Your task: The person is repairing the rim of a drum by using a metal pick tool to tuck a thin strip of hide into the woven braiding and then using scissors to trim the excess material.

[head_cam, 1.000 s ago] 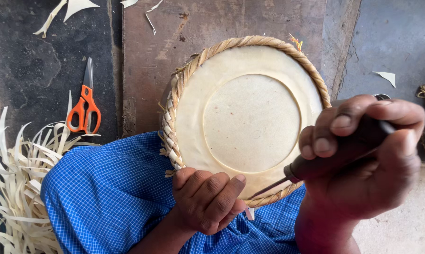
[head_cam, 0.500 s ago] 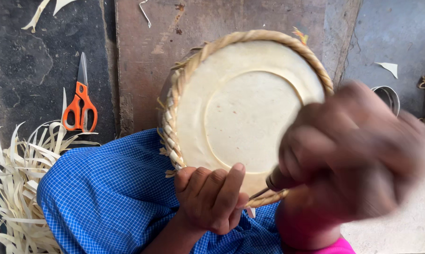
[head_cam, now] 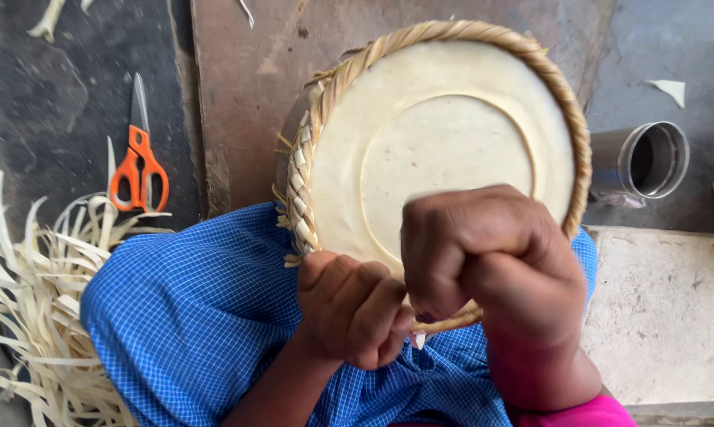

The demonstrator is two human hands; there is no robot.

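1 plate [head_cam: 444, 150], 1 scissors [head_cam: 138, 170], 1 metal cup [head_cam: 642, 162], 2 hands [head_cam: 349, 304].

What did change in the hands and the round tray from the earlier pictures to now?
The right hand came in from the right side toward the tray's near rim and now sits close against the left hand. The dark-handled tool seen in it earlier is now hidden. The left hand stayed at the near edge of the round tray, which still rests on the blue checked cloth. The orange scissors lie as before.
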